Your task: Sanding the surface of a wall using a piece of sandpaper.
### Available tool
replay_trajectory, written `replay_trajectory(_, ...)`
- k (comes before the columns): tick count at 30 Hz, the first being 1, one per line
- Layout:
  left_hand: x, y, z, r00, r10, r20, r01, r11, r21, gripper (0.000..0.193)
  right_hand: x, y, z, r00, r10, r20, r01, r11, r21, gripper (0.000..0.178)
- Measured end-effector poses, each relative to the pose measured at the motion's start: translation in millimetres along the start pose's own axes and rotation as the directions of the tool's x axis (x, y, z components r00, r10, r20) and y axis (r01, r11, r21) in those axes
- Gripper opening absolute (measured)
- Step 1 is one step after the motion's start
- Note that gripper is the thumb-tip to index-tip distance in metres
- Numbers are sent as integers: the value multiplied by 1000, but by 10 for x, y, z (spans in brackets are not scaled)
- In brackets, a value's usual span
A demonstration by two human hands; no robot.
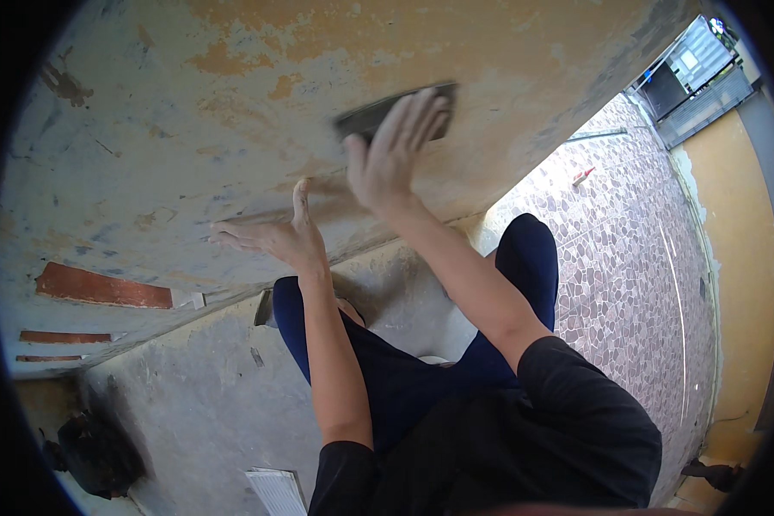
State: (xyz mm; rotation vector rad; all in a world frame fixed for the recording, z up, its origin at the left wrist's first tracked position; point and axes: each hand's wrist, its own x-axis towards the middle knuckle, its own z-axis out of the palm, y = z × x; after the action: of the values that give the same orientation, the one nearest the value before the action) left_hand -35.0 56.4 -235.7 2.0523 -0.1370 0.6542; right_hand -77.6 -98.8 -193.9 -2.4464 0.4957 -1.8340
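Clamping a dark block [377, 113], your right grip [390, 159] looks midway: wall [159, 163] mostly pale, orange patches [228, 60] remaining, left grip [285, 241] spread apart.

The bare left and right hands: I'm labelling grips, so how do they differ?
The bare left hand is empty; the bare right hand holds a dark, flat, rectangular block against the patchy yellow-grey wall. The left hand's fingers point left; the right hand's point up and right in the picture. Both look dusty.
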Motion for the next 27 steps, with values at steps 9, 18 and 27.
replay_trajectory(9, 5, -23, -56, 1000, -2, 4, 2, 1000, 6, 146, 368, 1101, -396, 900, 423, -106, -407, 902, 145, 86)
replay_trajectory(18, 7, -112, 33, 999, 26, -39, -26, 1000, -17, 151, -278, 321, -94, 958, -195, 208, 231, 960, -162, 92)
replay_trajectory(27, -5, -107, 2, 1000, 5, -21, -4, 1000, 27, 145, 429, 677, -288, 864, 492, -110, -489, 871, 51, 80)
